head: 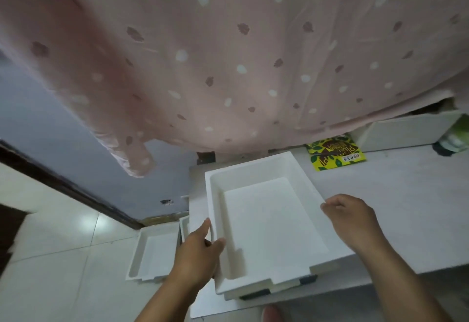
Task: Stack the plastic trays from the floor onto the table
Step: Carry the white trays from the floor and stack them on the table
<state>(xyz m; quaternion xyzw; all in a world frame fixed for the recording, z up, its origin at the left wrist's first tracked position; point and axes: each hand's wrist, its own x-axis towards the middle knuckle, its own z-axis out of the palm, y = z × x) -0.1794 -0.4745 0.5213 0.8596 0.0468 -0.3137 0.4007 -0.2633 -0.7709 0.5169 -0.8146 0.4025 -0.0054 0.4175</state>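
Note:
A white plastic tray (266,222) lies on the pale table (396,207), resting on top of another tray whose lower front edge (256,295) shows beneath it. My left hand (200,250) grips the top tray's left rim, thumb inside the wall. My right hand (352,220) pinches its right rim. On the tiled floor to the left sits another white tray (154,253), and a further tray's edge (184,227) peeks out beside the table.
A pink spotted curtain (228,55) hangs over the table's far side. A yellow-green snack packet (335,154) and a white box (406,128) lie at the back right. A grey wall with dark skirting (76,184) borders the floor.

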